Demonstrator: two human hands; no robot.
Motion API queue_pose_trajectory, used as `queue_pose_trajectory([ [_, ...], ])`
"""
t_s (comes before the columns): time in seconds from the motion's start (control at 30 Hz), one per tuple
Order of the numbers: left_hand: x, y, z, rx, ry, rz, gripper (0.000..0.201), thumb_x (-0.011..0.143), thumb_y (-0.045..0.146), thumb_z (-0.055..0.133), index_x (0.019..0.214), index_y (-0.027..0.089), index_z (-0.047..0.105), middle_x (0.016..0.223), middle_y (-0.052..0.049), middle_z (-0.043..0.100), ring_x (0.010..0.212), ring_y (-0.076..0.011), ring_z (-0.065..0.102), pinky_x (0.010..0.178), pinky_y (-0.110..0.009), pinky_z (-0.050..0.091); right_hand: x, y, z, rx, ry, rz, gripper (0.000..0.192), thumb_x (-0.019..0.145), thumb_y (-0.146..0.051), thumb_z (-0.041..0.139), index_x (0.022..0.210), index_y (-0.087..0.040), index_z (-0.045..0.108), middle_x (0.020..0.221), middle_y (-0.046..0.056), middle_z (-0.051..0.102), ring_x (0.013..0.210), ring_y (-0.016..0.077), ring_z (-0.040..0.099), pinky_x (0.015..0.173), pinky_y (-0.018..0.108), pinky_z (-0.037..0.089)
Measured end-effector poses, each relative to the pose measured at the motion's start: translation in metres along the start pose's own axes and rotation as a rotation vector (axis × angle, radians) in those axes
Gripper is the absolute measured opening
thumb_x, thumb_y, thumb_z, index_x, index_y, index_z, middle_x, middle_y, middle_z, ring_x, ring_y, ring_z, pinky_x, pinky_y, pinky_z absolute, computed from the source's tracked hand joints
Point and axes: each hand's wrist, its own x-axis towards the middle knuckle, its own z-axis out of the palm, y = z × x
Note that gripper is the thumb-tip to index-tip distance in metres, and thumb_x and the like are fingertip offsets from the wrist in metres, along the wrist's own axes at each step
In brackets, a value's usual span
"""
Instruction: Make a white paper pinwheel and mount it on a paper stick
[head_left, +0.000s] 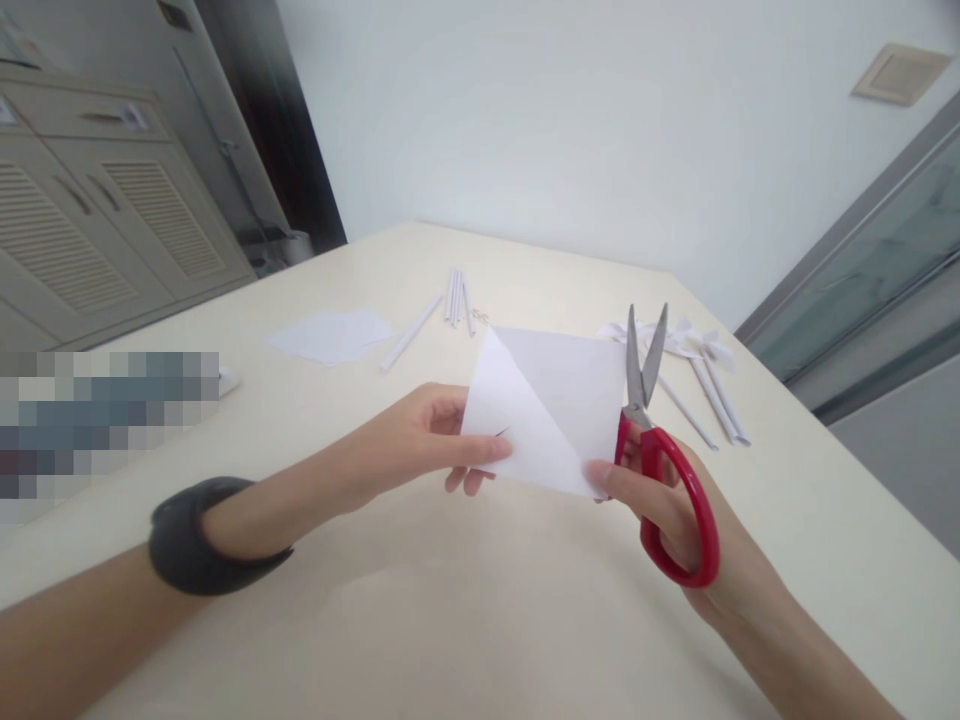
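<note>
My left hand [431, 440] pinches paper [547, 395] at eight o'clock, right hand [673, 515] at five; scissors [636, 408] seemingly finger-hooked, freeing pinch.

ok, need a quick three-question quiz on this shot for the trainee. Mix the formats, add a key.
1. True or false: the bare left hand and the bare right hand both hold the diagonally folded white paper sheet.
2. Where are the red-handled metal scissors?
A: flat on the table
B: in the left hand
C: in the right hand
3. Fill in: the wide black wristband is worn on the ____ arm.

Key: 1 true; 2 C; 3 left.
</note>
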Motion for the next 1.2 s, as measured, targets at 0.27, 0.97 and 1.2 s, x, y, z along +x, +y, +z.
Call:
queue_pose_trajectory([
  [0.27, -0.001, -0.004, 0.0, 0.082, 0.038, 0.025, 0.017, 0.078, 0.031, 0.062, 0.068, 0.017, 0.059, 0.051, 0.004, 0.053, 0.047, -0.008, 0.045, 0.048, -0.02, 0.036, 0.004, 0.003, -0.004, -0.022, 0.114, -0.04, 0.016, 0.079, -0.023, 0.064, 0.068, -0.021, 0.052, 0.068, -0.005, 0.051, 0.066, 0.0117, 0.047, 0.059, 0.025, 0.037],
  [0.97, -0.003, -0.007, 0.013, -0.157, -0.126, 0.002, 0.026, 0.08, 0.034, 0.06, 0.064, 0.013, 0.06, 0.051, 0.002, 0.055, 0.047, -0.0085, 0.048, 0.045, -0.02, 0.037, 0.002, 0.013, 0.007, 0.124, 0.081, -0.141, 0.013, 0.08, -0.024, 0.062, 0.069, -0.02, 0.055, 0.07, -0.001, 0.054, 0.069, 0.0154, 0.049, 0.063, 0.03, 0.038],
  [1.2, -0.009, 0.001, 0.014, 0.068, -0.065, 0.006, 0.027, 0.086, 0.035, 0.052, 0.07, 0.015, 0.063, 0.046, 0.005, 0.046, 0.049, -0.0096, 0.046, 0.056, -0.024, 0.041, 0.003, 0.011, 0.005, 0.139, -0.015, -0.14, 0.012, 0.08, -0.026, 0.06, 0.071, -0.02, 0.054, 0.066, 0.0, 0.051, 0.066, 0.0162, 0.047, 0.063, 0.031, 0.037],
])
